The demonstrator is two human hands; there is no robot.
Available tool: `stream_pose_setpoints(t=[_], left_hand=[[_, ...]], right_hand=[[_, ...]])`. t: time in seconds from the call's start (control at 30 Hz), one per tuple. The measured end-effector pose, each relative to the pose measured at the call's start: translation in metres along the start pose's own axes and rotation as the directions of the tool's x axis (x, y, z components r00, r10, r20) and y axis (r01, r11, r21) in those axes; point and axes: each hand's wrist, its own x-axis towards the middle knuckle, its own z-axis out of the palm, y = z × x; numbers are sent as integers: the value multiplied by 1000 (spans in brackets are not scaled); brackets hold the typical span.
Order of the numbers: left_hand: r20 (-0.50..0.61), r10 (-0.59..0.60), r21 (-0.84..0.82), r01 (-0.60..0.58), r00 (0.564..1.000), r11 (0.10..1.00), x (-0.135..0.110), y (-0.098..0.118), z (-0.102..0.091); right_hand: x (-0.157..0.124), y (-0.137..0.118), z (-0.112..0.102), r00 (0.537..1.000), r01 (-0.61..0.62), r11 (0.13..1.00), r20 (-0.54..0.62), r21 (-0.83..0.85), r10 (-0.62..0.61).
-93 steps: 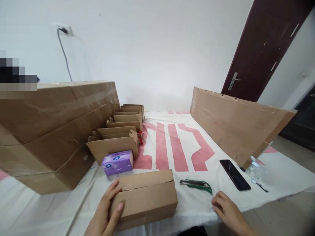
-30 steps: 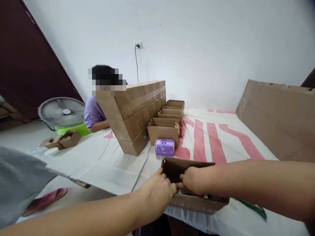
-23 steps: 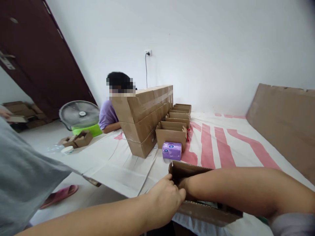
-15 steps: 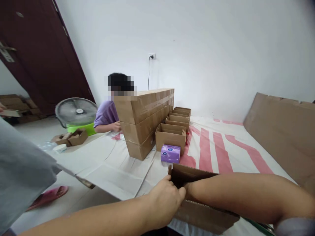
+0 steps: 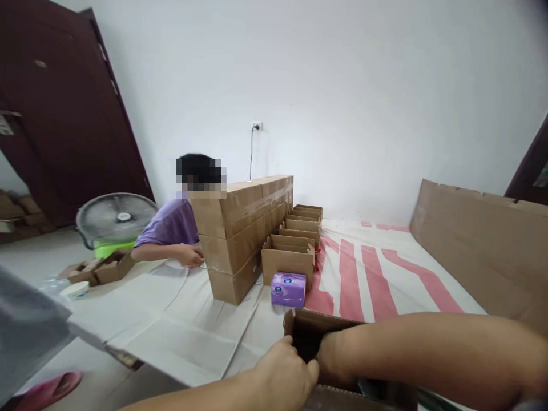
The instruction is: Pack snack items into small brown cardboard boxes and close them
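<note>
An open cardboard box (image 5: pixel 319 323) stands at the front of the table, cut off by the bottom edge of the view. My left hand (image 5: pixel 283 370) is closed on its near left rim. Down inside that box is my right hand (image 5: pixel 336 355), its fingers hidden; I cannot see whether it holds anything. A dark item shows in the box beneath my right forearm, too covered to name. Just beyond the box lies a purple soft pack (image 5: pixel 288 289), against the front of a row of open cardboard boxes (image 5: pixel 287 264).
Sealed cartons (image 5: pixel 235 251) form a stacked wall left of the row. Behind it sits a person in a purple shirt (image 5: pixel 169 228). A large cardboard sheet (image 5: pixel 479 245) leans at the right. A fan (image 5: pixel 122 216) stands on the floor at left, near small open boxes (image 5: pixel 113 267).
The whole scene sits lower and slightly left as my head view tilts up. My right hand has drawn back a little inside the box, showing more wrist. My left hand keeps its hold.
</note>
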Motion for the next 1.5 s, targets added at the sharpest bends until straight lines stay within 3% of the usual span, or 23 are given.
stream_pose_setpoints(t=[0.07,0.13,0.2,0.27,0.37,0.47,0.57,0.67,0.77,0.83,0.9,1.07,1.23,1.37,1.5], left_hand=[[-22,21,2,-21,1000,1000,-4,-3,2],[-30,26,6,-26,999,1000,-11,-11,-2],[-30,4,15,-4,1000,1000,-18,-23,-9],[-9,-47,28,47,999,998,-23,-38,-17],[16,-155,21,155,988,988,-26,-61,-22],[7,-272,-88,271,962,958,-25,-77,-28],[-102,-359,-301,315,928,900,-17,-88,-42],[-287,-468,-550,256,836,795,2,-103,-60],[-340,-568,-800,87,750,593,32,-124,-68],[-324,-579,-915,-92,749,393,55,-141,-68],[-325,-587,-936,-164,742,312,75,-159,-65],[-290,-609,-953,-169,738,250,104,-199,-59],[-261,-643,-960,-121,720,254,120,-230,-48],[-230,-648,-963,-72,726,260,131,-241,-35],[-221,-652,-958,-38,725,283,133,-239,-31]], right_hand=[[-15,6,-17,993,86,983,100,-165,-70],[-35,14,-41,987,154,938,92,-311,-131],[-57,25,-63,989,117,941,-48,-319,-140],[-75,36,-80,969,43,981,-232,-191,-87],[-94,56,-89,882,3,995,-469,95,42],[-102,77,-87,761,4,946,-614,323,207],[-100,95,-83,630,27,865,-680,502,375],[-90,109,-82,550,101,730,-649,676,526],[-76,119,-83,528,205,585,-592,784,609],[-65,128,-84,513,272,512,-573,815,639],[-52,139,-83,492,327,463,-566,824,661],[-18,178,-79,460,375,416,-556,829,692],[14,208,-72,467,399,369,-532,839,706],[30,218,-64,475,409,335,-512,849,716],[33,219,-57,488,395,311,-484,864,727]])
